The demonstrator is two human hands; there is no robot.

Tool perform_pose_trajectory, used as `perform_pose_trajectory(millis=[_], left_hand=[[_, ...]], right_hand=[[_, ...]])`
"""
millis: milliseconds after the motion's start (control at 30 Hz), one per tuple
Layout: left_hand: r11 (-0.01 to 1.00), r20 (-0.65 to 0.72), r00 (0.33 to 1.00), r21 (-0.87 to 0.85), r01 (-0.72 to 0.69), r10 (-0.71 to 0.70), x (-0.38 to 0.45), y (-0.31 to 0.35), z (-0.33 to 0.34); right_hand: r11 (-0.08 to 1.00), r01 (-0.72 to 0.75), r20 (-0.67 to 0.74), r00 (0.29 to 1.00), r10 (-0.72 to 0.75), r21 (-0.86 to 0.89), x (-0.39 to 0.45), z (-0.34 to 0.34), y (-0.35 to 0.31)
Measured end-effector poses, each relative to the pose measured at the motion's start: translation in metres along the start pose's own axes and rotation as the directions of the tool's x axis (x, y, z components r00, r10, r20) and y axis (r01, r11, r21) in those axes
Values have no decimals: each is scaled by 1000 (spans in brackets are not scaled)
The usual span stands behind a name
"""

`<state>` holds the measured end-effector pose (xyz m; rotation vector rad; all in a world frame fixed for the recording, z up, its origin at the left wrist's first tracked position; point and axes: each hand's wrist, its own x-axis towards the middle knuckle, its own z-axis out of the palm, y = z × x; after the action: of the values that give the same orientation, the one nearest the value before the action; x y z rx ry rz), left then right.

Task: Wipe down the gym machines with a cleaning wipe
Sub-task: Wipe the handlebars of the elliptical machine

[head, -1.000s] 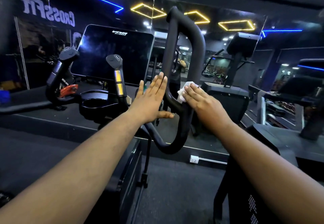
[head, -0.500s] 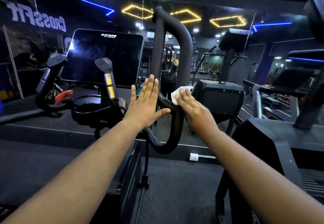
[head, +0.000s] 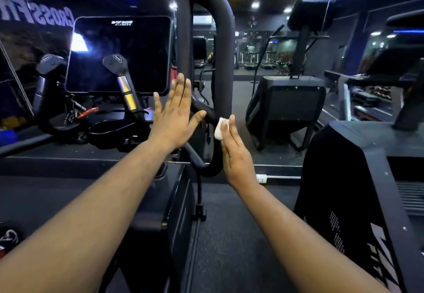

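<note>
We stand at a gym machine and look at its big black handle loop [head: 226, 47]; the loop is tall and thin, so its long way runs up and down, with a round bend at the bottom; our right hand [head: 237, 157] is the one that does the work, and its fingers are straight and close together, pressing the small white wipe [head: 220, 128] flat against the right bar of the loop, low down, just above the bend; the wipe sits between our fingertips and the bar, so it touches both; our left hand [head: 174, 118] is wide open with the fingers spread, and it rests flat on the left bar of the loop, we think to keep it from swinging; it holds nothing; most of the right bar goes up from the wipe, and only a short bit curls down under it; so we think the next rub has to go along the bar, up toward the top or down round the bend, not across it; the right hand is nearer to that bar, so it should keep the wipe; a dark screen [head: 119, 54] stands off to the left, well apart from the wipe, and we cannot tell if it is clean.
</note>
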<state>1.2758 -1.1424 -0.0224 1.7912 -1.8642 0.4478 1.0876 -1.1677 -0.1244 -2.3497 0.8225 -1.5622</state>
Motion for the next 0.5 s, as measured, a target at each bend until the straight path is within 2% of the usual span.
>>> perform_pose_trajectory(millis=[100, 233, 300, 367, 500], left_hand=[[999, 2, 1000, 35, 12, -12, -1, 3, 0], [999, 24, 999, 26, 24, -25, -3, 16, 2], [999, 42, 999, 44, 12, -14, -5, 24, 4], [996, 66, 998, 90, -11, 5, -7, 32, 7], [987, 87, 996, 159, -10, -4, -9, 43, 13]], right_hand=[[997, -60, -17, 998, 61, 49, -34, 8, 11], [939, -158, -84, 978, 192, 305, -18, 8, 6], [904, -209, -120, 955, 271, 373, -8, 8, -2], [904, -213, -114, 956, 272, 371, -15, 11, 0], [921, -258, 44, 966, 256, 293, -59, 12, 22]])
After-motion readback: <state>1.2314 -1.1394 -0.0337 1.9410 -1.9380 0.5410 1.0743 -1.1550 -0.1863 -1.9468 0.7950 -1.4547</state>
